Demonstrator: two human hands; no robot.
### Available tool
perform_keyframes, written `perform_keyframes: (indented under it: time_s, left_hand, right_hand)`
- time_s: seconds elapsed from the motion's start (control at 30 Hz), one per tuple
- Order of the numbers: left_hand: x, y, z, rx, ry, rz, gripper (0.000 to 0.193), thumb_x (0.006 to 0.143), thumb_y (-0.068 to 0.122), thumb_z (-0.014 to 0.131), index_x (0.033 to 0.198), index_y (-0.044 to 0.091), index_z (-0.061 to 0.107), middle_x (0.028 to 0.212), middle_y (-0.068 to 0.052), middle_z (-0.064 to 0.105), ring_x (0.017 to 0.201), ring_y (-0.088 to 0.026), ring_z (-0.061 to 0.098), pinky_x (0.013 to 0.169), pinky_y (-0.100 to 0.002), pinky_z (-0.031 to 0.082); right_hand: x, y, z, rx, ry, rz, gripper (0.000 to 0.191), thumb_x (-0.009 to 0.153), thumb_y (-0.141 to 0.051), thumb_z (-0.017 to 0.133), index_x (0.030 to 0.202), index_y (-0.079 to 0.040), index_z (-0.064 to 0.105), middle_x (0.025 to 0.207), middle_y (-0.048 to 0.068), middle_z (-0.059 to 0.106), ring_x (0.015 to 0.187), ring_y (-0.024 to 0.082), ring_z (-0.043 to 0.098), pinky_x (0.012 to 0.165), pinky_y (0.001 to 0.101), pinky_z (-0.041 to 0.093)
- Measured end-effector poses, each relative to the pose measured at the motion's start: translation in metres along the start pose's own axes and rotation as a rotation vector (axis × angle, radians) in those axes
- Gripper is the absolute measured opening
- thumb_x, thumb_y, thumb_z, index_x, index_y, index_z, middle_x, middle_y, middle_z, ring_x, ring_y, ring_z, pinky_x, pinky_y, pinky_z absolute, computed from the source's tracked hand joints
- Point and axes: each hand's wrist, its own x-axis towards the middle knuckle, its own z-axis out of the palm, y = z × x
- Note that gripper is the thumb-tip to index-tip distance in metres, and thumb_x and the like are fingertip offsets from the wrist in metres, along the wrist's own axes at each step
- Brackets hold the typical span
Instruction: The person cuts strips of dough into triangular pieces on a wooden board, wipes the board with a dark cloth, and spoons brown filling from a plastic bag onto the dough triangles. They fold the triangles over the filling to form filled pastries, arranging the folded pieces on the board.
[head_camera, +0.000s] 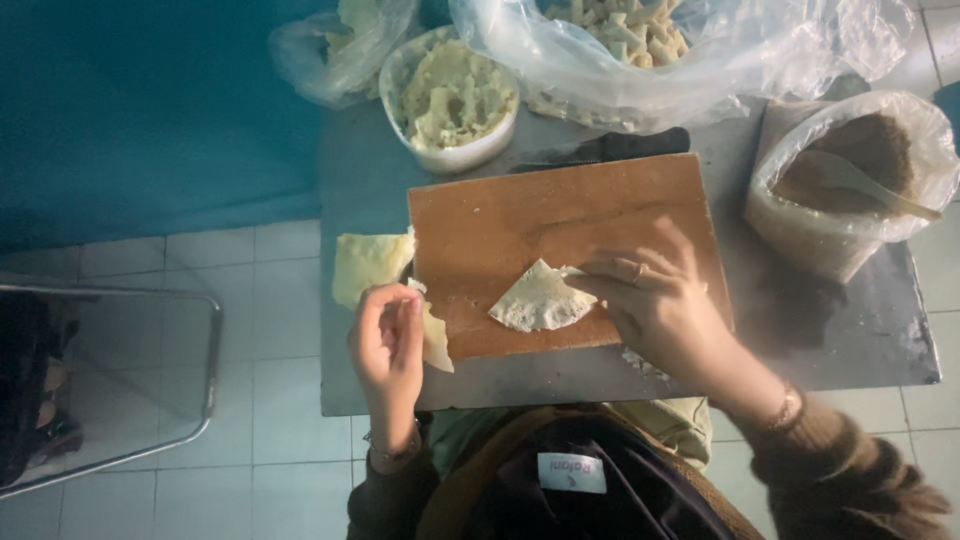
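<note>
Right hand (655, 300) flat, pressing folded dough triangle (540, 298) on wooden board (560, 235); left hand (388, 345) pinching dough strip (434, 340); folding step underway

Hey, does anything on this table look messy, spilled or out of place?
Mostly tidy. A few pale crumbs lie on the table just off the wooden board, beside the right hand. A dough sheet overhangs the table's left edge.

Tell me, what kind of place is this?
Probably a home or small kitchen for making filled pastries: a brown wooden cutting board holding a folded pale dough triangle, a white bowl of mashed filling, on a grey metal table.
</note>
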Motion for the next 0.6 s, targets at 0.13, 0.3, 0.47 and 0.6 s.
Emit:
perform_keyframes:
  time_s: [0.13, 0.3, 0.47, 0.6]
  left_hand:
    - [-0.004, 0.001, -0.003, -0.015, 0.027, -0.002, 0.006, 0.105, 0.002, 0.060, 0.110, 0.001, 0.059, 0.095, 0.000, 0.060, 0.074, 0.000, 0.051, 0.062, -0.017, 0.042]
    - [-0.005, -0.003, -0.006, -0.014, 0.043, 0.017, 0.006, 0.104, 0.002, 0.061, 0.110, 0.002, 0.059, 0.087, 0.002, 0.059, 0.069, 0.000, 0.050, 0.058, -0.018, 0.040]
    - [-0.010, -0.007, -0.010, -0.031, 0.096, 0.002, 0.007, 0.106, 0.000, 0.063, 0.112, 0.002, 0.060, 0.088, 0.001, 0.059, 0.074, -0.001, 0.051, 0.063, -0.018, 0.040]
    - [-0.010, -0.008, -0.015, -0.081, 0.146, 0.018, 0.013, 0.104, 0.000, 0.062, 0.116, 0.001, 0.059, 0.096, -0.001, 0.063, 0.076, -0.002, 0.054, 0.063, -0.018, 0.042]
  right_hand:
    - [0.013, 0.000, -0.025, -0.276, -0.060, -0.259, 0.033, 0.085, -0.021, 0.073, 0.117, -0.025, 0.079, 0.121, -0.010, 0.077, 0.138, 0.020, 0.056, 0.110, 0.0726, 0.012]
    - [0.038, -0.009, -0.037, -0.341, -0.035, -0.517, 0.028, 0.088, -0.025, 0.074, 0.115, -0.028, 0.079, 0.114, -0.013, 0.076, 0.137, 0.013, 0.053, 0.106, 0.0702, 0.019]
    - [0.063, -0.028, -0.024, -0.059, -0.038, -0.535, 0.031, 0.080, -0.029, 0.079, 0.111, -0.027, 0.080, 0.116, 0.000, 0.073, 0.129, 0.022, 0.052, 0.103, 0.0669, 0.024]
    - [0.090, -0.037, 0.015, 0.332, -0.279, -0.129, 0.024, 0.072, -0.015, 0.080, 0.094, -0.021, 0.080, 0.111, 0.007, 0.070, 0.108, 0.024, 0.061, 0.089, 0.0476, 0.042]
